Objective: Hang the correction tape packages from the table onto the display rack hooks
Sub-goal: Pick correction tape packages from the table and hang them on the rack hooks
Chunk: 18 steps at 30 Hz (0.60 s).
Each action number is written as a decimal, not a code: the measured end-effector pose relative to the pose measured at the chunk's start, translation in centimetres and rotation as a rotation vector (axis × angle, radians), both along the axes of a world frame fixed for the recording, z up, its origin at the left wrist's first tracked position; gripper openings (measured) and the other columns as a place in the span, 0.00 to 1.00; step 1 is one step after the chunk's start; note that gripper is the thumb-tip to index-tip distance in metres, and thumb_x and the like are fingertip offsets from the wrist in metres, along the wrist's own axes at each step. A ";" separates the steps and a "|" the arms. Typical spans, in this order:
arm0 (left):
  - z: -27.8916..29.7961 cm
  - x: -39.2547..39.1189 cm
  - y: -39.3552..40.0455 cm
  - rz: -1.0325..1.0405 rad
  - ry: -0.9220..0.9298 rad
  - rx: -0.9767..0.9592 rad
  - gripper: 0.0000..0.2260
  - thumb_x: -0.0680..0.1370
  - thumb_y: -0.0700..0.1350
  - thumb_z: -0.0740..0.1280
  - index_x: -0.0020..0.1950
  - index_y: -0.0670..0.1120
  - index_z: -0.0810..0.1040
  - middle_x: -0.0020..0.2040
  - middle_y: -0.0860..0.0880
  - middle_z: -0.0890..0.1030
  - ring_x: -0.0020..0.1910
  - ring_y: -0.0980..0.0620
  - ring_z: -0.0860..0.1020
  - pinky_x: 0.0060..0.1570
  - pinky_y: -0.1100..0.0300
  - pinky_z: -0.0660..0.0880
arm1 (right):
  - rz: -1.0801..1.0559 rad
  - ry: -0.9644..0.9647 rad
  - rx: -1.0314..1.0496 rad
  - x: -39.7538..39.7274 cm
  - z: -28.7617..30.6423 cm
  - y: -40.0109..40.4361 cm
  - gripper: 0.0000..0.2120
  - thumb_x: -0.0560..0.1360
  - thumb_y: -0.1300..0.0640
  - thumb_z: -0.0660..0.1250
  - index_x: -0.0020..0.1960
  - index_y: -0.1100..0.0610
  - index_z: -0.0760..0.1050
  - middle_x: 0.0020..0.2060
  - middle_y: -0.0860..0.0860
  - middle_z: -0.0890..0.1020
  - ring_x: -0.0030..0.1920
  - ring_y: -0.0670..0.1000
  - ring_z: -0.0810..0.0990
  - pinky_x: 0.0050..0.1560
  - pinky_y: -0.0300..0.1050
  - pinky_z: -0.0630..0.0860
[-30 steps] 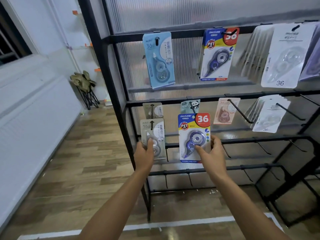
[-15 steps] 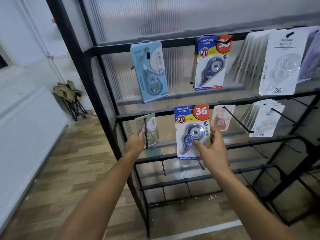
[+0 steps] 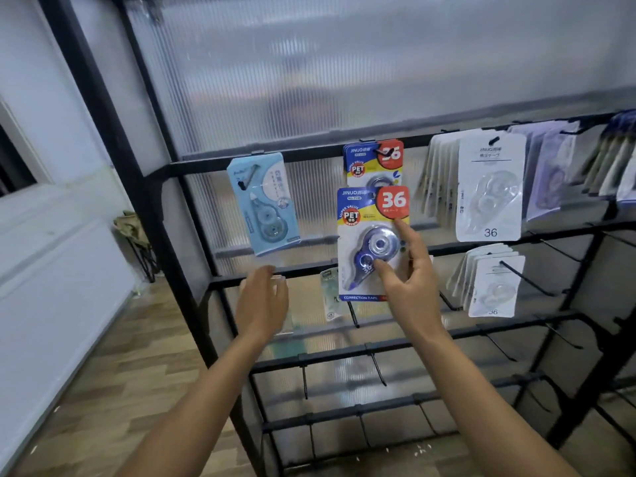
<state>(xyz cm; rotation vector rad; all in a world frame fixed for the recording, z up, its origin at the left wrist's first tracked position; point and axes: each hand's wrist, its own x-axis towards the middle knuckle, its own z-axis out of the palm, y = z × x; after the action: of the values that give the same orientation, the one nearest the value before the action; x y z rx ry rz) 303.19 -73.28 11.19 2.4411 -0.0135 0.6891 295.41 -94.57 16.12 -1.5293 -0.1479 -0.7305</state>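
Observation:
My right hand [image 3: 411, 287] pinches a blue, yellow and red "36" correction tape package [image 3: 373, 235], thumb on the blister and index finger on the card. It is held upright just below an identical package [image 3: 373, 163] hanging from a hook on the display rack's upper rail [image 3: 309, 155]. My left hand [image 3: 262, 304] hovers with relaxed fingers in front of a clear grey package [image 3: 285, 321] on the second rail, which it mostly hides. No table is in view.
A light blue package [image 3: 265, 204] hangs at the upper left. White "36" packs hang at the right on the upper rail [image 3: 490, 184] and second rail [image 3: 495, 287]. A green pack [image 3: 330, 294] hangs mid-rack. Bare hooks [image 3: 378, 373] stick out of the lower rails.
My right hand has raised the "36" package from the second rail up to just under the upper rail. My left hand has let go of the grey package, which stays on its hook.

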 end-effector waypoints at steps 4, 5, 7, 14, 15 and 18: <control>-0.4 -0.8 -2.8 -0.064 0.018 0.014 0.13 0.78 0.46 0.64 0.62 0.44 0.76 0.59 0.46 0.78 0.57 0.48 0.75 0.56 0.57 0.70 | -0.054 -0.005 -0.038 0.9 2.1 -1.8 0.26 0.73 0.64 0.69 0.62 0.38 0.69 0.60 0.46 0.76 0.60 0.43 0.76 0.60 0.47 0.76; -0.4 -0.9 -3.3 -0.074 0.034 0.038 0.14 0.78 0.46 0.64 0.62 0.44 0.76 0.59 0.47 0.79 0.57 0.48 0.75 0.58 0.56 0.71 | -0.079 -0.006 -0.047 1.2 2.6 -2.3 0.26 0.73 0.64 0.68 0.63 0.40 0.69 0.61 0.47 0.76 0.61 0.44 0.76 0.62 0.49 0.75; -0.6 -1.0 -4.4 -0.084 0.058 0.108 0.14 0.78 0.47 0.63 0.63 0.46 0.77 0.59 0.48 0.79 0.59 0.49 0.75 0.61 0.53 0.70 | -0.113 -0.009 -0.068 1.9 3.6 -3.3 0.25 0.73 0.63 0.68 0.64 0.41 0.69 0.60 0.48 0.75 0.60 0.45 0.75 0.64 0.50 0.73; -1.1 -1.3 -6.7 -0.145 0.067 0.097 0.13 0.79 0.47 0.63 0.63 0.47 0.76 0.58 0.51 0.78 0.59 0.53 0.74 0.58 0.60 0.69 | -0.165 0.041 -0.207 3.5 5.3 -4.8 0.26 0.74 0.60 0.68 0.70 0.48 0.68 0.58 0.49 0.73 0.57 0.43 0.72 0.60 0.35 0.68; -1.0 -1.3 -6.9 -0.150 0.066 0.087 0.12 0.79 0.47 0.63 0.62 0.48 0.76 0.58 0.52 0.78 0.58 0.54 0.74 0.57 0.60 0.69 | -0.175 0.043 -0.223 3.6 5.3 -4.8 0.26 0.74 0.59 0.68 0.70 0.48 0.68 0.56 0.48 0.72 0.56 0.43 0.71 0.58 0.33 0.65; -0.9 -1.2 -7.3 -0.152 0.073 0.077 0.13 0.80 0.48 0.62 0.62 0.48 0.76 0.57 0.52 0.78 0.58 0.54 0.74 0.58 0.58 0.72 | -0.162 0.045 -0.242 3.4 5.2 -4.9 0.27 0.74 0.59 0.68 0.71 0.47 0.67 0.55 0.48 0.72 0.57 0.44 0.71 0.60 0.35 0.65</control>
<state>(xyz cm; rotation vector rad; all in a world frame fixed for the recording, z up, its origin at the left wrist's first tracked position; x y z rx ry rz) 302.04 -80.54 10.28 2.5062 -0.1977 0.5414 298.86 -99.49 21.29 -1.8026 -0.0814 -0.8283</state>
